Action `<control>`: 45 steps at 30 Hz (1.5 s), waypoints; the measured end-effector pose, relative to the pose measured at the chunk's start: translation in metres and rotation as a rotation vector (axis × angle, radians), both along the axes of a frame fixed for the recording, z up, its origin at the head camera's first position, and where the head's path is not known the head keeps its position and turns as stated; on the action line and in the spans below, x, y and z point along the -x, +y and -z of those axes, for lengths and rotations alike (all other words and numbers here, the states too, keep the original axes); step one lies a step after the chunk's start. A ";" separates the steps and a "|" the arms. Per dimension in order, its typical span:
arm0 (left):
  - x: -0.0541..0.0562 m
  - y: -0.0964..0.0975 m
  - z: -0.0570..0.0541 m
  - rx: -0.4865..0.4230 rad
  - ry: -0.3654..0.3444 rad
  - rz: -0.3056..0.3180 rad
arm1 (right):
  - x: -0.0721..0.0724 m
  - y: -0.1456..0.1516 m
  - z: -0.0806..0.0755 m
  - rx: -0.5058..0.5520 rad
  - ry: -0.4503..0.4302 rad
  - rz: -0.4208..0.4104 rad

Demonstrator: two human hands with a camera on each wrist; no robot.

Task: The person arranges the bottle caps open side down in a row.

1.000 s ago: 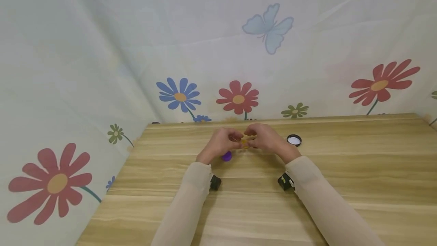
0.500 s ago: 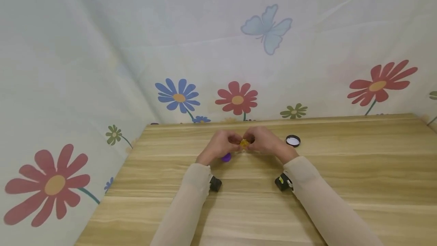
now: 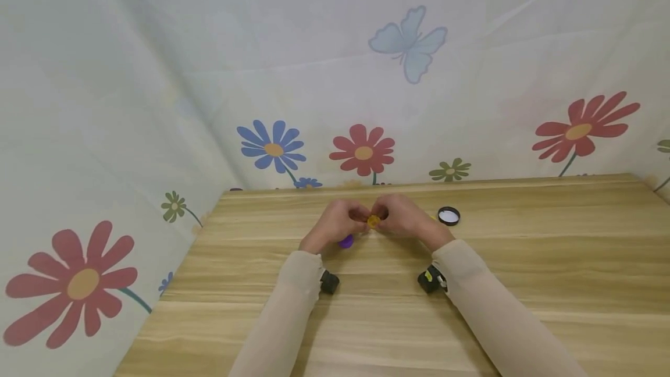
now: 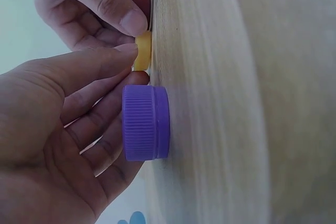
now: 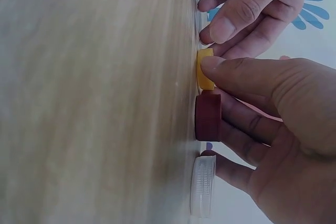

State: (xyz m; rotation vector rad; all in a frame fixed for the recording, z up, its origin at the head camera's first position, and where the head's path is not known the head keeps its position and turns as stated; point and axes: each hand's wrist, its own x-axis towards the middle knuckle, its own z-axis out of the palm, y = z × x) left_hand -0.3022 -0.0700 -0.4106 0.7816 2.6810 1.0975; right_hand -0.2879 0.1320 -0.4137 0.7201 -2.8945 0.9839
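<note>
Over the wooden table [image 3: 387, 319], both hands meet at a small yellow bottle cap [image 3: 373, 222]. My left hand [image 3: 337, 223] pinches its left side, and the thumb overlaps it in the left wrist view. From the other side my right hand [image 3: 405, 218] pinches the cap with thumb and fingers. A ribbed purple bottle cap [image 4: 145, 123] stands on the table beside the left hand's fingers. In the right wrist view, a dark red cap [image 5: 208, 117] and a clear whitish cap [image 5: 203, 186] sit by the right hand's lower fingers; the head view hides the red one.
A black-rimmed lid with a white inside [image 3: 449, 216] lies right of the right hand, with a bit of something yellow [image 3: 432, 217] beside it. A flower-printed cloth [image 3: 314, 74] hangs behind the table's back edge. Dark wrist devices [image 3: 330, 281] hang under both cuffs.
The hands have drawn slightly closer together around the yellow cap, which shows more of its round face now. The right wrist has shifted a little left. The purple cap stays in place.
</note>
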 end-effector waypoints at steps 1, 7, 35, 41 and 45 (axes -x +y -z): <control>0.000 0.000 0.000 0.000 -0.001 -0.001 | 0.000 0.000 0.000 0.002 -0.002 0.002; 0.001 -0.002 0.000 -0.009 -0.001 0.003 | -0.001 0.000 -0.001 0.025 -0.005 0.006; -0.004 -0.017 -0.006 -0.084 0.131 -0.068 | -0.008 0.001 -0.019 0.237 -0.096 0.010; -0.003 -0.016 -0.005 -0.114 0.132 -0.076 | -0.009 0.000 -0.020 0.275 -0.103 0.010; -0.002 -0.015 -0.005 -0.163 0.150 -0.072 | -0.007 0.000 -0.019 0.252 -0.052 0.031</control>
